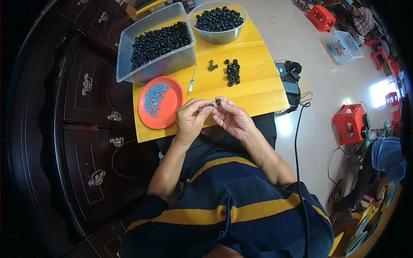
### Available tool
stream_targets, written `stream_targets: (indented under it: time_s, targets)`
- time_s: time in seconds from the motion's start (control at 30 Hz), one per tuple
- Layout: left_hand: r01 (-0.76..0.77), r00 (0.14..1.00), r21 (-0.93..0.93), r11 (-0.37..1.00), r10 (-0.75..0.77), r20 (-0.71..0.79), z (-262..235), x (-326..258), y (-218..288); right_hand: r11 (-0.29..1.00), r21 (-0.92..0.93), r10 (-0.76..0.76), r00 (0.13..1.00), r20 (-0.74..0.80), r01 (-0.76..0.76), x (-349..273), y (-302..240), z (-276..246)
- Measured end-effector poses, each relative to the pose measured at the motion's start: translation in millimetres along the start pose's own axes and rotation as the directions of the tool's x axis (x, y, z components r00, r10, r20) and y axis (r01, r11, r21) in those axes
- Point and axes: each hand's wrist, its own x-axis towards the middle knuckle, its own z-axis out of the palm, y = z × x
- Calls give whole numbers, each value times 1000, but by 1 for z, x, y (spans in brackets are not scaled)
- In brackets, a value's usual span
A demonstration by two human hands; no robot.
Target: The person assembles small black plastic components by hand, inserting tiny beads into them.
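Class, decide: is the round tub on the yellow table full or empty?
Far from empty: small black pieces are heaped across the round tub; whether they reach the rim, I cannot tell.

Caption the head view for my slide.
Left hand and right hand hold small dark parts near a red plate.

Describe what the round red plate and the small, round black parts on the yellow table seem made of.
Round red plate: probably plastic, smooth, fairly matt, by its even colour and soft sheen. Small, round black parts: perhaps plastic or rubber, satin; faint highlights show but can't settle which.
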Motion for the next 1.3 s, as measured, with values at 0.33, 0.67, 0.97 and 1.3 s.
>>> stream_targets:
  time_s: [0.33,0.67,0.97,1.3]
  targets:
    - [187,982,-322,928,-177,60,0,-7,-2,1000,18,-8,1000,-25,8,0,-1,-2]
    - [335,925,-319,886,-246,289,20,-18,-4,979,185,-88,996,-25,91,10,-1,3]
    - [149,952,114,982,-174,251,31,-19,8,980,151,-122,990,-74,132,7,0,3]
    - [-206,910,241,948,94,404,21,-6,24,991,44,-120,990,-69,123,4,6,11]
